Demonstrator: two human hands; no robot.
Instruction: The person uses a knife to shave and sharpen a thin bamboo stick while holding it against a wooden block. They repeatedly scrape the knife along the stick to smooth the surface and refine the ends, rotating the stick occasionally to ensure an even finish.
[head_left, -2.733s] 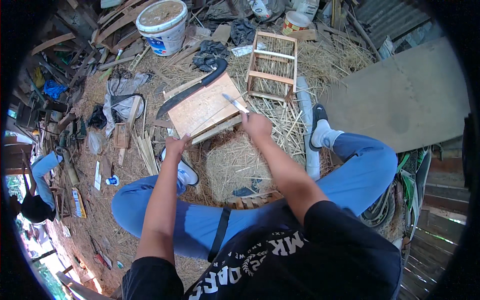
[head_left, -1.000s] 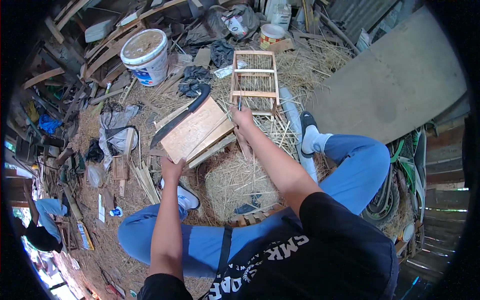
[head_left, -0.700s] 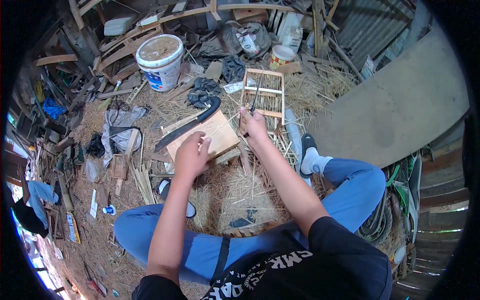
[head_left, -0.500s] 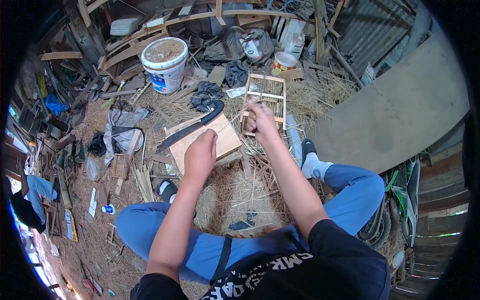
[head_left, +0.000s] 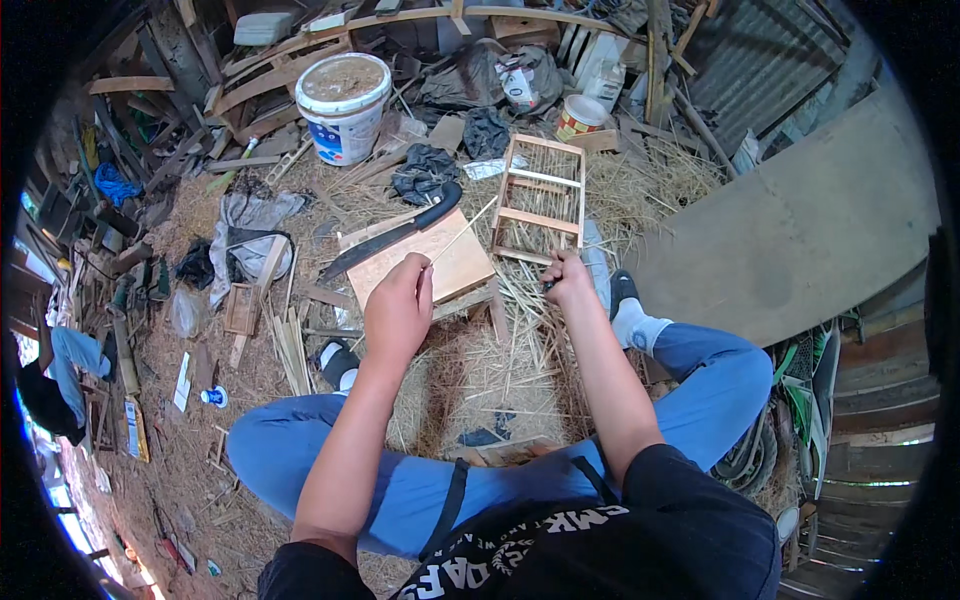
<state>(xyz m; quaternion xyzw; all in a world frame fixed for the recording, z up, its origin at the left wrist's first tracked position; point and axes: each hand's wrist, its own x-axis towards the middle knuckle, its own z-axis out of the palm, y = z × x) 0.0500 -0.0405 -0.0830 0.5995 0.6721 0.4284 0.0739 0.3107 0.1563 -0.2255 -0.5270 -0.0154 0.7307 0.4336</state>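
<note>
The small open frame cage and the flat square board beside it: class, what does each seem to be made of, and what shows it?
Small open frame cage: pale unfinished wooden bars with thin splints between, probably bamboo. Flat square board: bare light-brown wood, matte, unpainted; the left hand rests at its edge.

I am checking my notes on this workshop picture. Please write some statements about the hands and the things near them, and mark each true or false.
1. The left hand holds a thin stick over the wooden board. True.
2. A big knife lies on the board. True.
3. The right hand rests on the white bucket. False: it is at the near edge of the wooden frame, far from the bucket.
4. The frame stands on the person's lap. False: it lies on the straw-covered ground.
</note>
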